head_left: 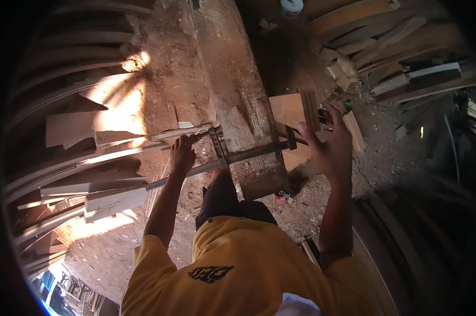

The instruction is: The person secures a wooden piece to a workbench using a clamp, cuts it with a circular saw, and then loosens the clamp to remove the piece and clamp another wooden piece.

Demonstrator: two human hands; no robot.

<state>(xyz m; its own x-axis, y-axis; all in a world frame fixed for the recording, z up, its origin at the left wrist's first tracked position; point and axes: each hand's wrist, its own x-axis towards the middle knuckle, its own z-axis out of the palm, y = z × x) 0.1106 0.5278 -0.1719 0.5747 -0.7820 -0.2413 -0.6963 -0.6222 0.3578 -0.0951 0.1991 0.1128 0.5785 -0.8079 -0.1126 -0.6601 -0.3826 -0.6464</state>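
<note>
Bar clamp (248,154) already set across tabletop (230,68); tightness unclear. Left hand (181,156) grips clamp handle (202,135). Right hand (331,150) open, near wood blocks (289,109).

Dark lettering (210,274) stands on the person's yellow shirt (253,258) (blurred, so no word reads surely); the white tub (291,6) bears a reddish marking (291,15) too small to read.

A white tub (291,7) sits at the top edge; wooden boards (116,201) lie along the left, some sunlit; timber offcuts (341,73) litter the floor (376,158) at right.
</note>
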